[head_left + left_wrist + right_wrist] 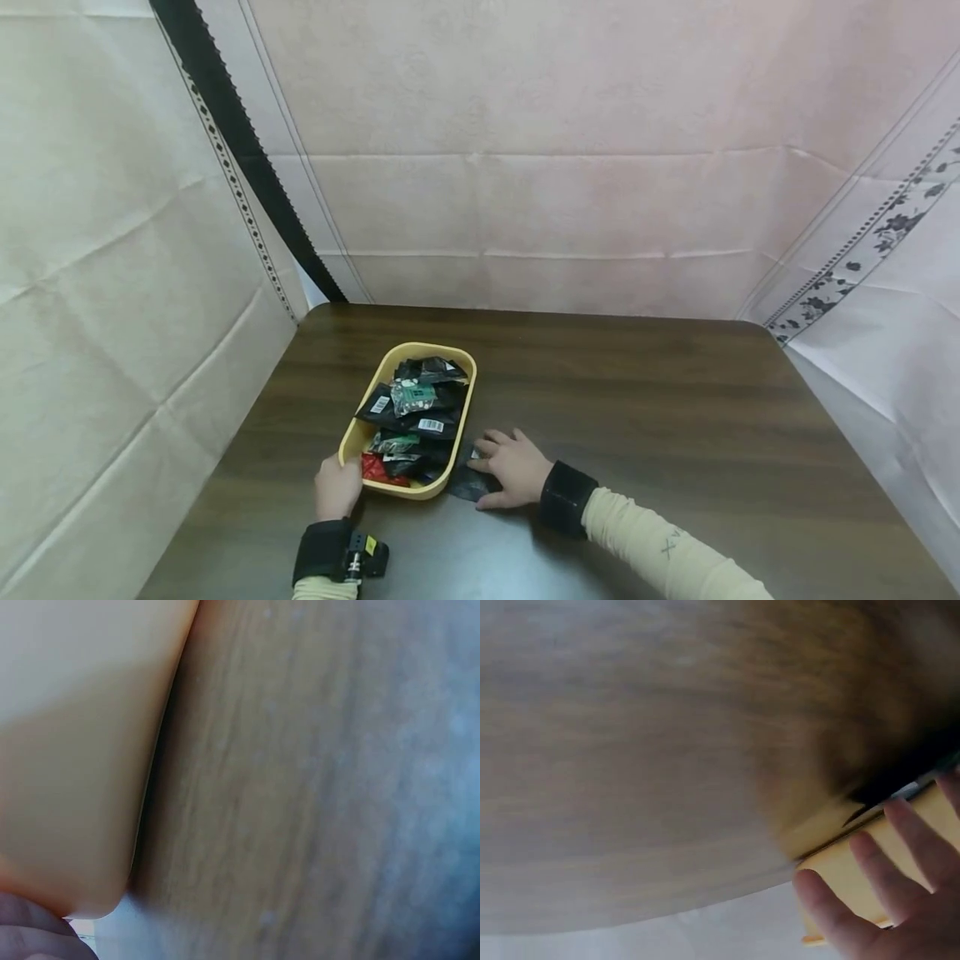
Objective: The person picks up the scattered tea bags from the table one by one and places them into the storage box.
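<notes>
A yellow plastic basket (470, 417) stands on the table, filled with small black packets (431, 425), some with clear, green-printed fronts. One red packet (377, 469) lies at its near left corner. My left hand (337, 487) grips the basket's near left corner; in the left wrist view its curled fingers (34, 930) show below the basket wall (67, 772). Just right of the basket, a black packet (463, 485) lies on the table. Over that packet my right hand (513, 468) is spread, fingers straight and touching it; part of the packet is hidden under the hand.
The brown wood-grain table (637, 400) extends to the right and behind the basket. Pale cloth sheets (525, 208) hang at the back and both sides. A black strip (247, 150) runs down the back left corner.
</notes>
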Motion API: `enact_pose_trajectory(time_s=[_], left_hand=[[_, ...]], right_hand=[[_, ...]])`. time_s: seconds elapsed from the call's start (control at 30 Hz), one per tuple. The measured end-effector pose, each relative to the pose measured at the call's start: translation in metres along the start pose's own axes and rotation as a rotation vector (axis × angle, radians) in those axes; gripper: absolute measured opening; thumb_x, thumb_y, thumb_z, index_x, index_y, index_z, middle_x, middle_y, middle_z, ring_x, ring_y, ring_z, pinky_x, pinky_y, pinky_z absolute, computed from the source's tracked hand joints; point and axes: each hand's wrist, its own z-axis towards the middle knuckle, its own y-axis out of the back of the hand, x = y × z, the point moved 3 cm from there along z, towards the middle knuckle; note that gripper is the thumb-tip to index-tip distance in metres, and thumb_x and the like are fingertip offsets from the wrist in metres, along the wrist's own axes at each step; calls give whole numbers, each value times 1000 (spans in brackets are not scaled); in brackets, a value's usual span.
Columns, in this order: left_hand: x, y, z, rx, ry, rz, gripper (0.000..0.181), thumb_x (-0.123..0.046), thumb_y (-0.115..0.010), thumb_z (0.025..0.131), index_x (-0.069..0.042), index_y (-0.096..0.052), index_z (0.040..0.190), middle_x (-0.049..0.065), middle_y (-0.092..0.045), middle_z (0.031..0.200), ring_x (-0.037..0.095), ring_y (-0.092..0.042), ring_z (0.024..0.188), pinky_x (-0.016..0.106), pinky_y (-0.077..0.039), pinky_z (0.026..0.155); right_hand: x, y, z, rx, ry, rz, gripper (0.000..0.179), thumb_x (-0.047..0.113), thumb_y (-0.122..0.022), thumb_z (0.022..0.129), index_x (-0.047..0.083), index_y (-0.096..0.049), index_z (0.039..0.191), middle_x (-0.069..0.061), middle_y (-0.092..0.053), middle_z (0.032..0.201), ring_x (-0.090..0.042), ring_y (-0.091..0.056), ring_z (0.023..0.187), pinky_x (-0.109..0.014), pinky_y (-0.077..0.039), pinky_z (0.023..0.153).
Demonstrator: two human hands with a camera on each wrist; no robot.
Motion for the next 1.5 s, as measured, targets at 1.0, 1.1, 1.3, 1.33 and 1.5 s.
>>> enact_pose_trajectory(time_s=[1.0, 1.1, 1.3, 1.33, 1.5], left_hand=[[0, -2, -3, 10, 51, -20, 40, -11, -33, 90, 13, -48, 118, 33, -52, 114, 39, -51, 98, 53, -38, 85], [1, 1, -3, 4, 42, -12, 40, -11, -33, 90, 14, -49, 117, 33, -52, 113, 39, -52, 96, 53, -39, 84], [0, 3, -3, 25, 50, -20, 41, -11, -34, 91, 15, -47, 119, 33, -51, 116, 41, -51, 100, 53, -39, 85], [0, 2, -3, 22, 48, -21, 41, -11, -34, 91, 15, -47, 119, 33, -51, 116, 41, -51, 101, 53, -39, 85], [0, 1, -2, -13, 15, -8, 38, -12, -36, 90, 14, -52, 113, 32, -55, 110, 39, -54, 95, 52, -41, 81]], right_hand=[[-19, 16, 16, -80, -73, 112, 20, 1, -67, 65, 15, -69, 79, 4, -47, 73, -11, -50, 60, -24, -42, 53], [-14, 44, 30, -141, -67, 136, 21, 1, -65, 67, 15, -67, 82, 2, -48, 78, -12, -51, 64, -25, -43, 56], [9, 93, 65, -155, -49, 120, 26, 9, -69, 70, 19, -58, 92, 0, -44, 92, -14, -48, 76, -25, -41, 55], [13, 97, 71, -141, -46, 111, 30, 12, -70, 71, 20, -57, 96, -1, -44, 97, -15, -49, 79, -25, -42, 56], [30, 100, 100, -52, -35, 120, 69, 39, -73, 72, 33, -41, 132, -7, -36, 134, -29, -40, 117, -45, -46, 78]])
